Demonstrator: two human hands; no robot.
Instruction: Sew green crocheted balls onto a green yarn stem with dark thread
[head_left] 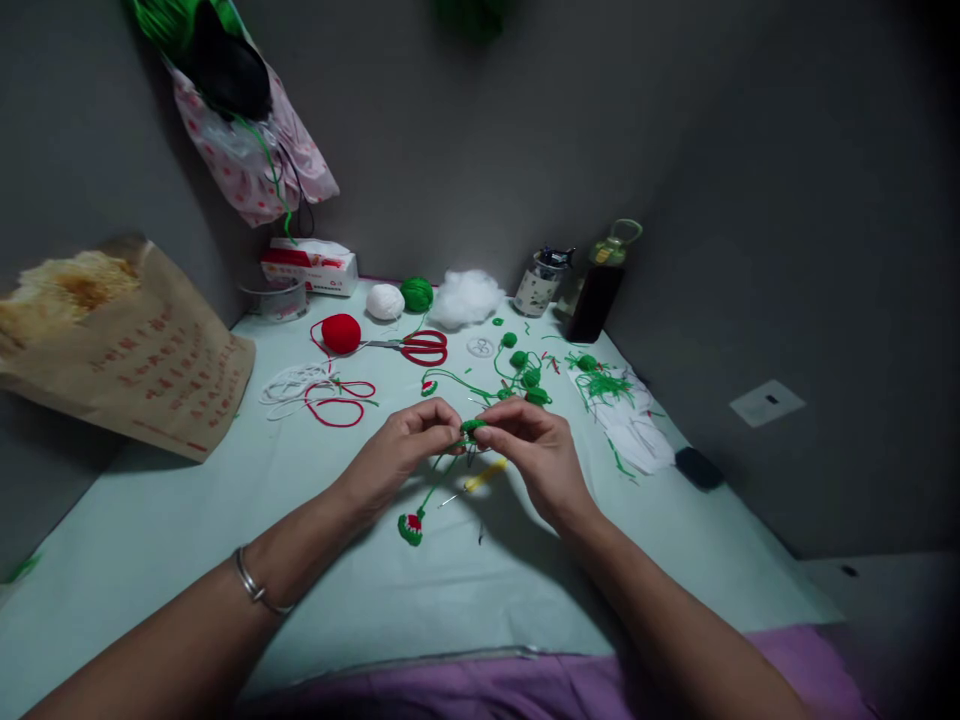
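Over the middle of the table, my left hand and my right hand pinch a small green crochet piece between thumbs and fingertips. My fingers hide much of it. Green yarn runs down from it toward a small red and green crocheted piece lying on the table. A crochet hook with a yellow handle rests just below my hands. Several green crocheted balls on green cords lie behind my right hand. Another small red and green piece is behind my left hand.
Red-handled scissors, a red yarn ball, a white ball, a green ball and white stuffing lie toward the back. Green scraps cover white tissue at right. A paper bag stands left, a bottle back right.
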